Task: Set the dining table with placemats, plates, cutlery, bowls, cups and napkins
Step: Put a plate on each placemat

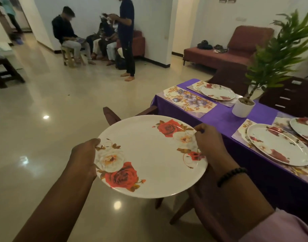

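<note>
The left hand (84, 158) and the right hand (210, 145) each pinch an opposite rim of a rose-patterned plate (149, 157), carried level over the floor, just short of the purple tabletop (219, 117). Four placemats lie there; three already bear plates. The bare placemat (189, 99) at the far corner looks like this plate's place. No cutlery, bowls, cups or napkins show, so most of the setting remains.
</note>
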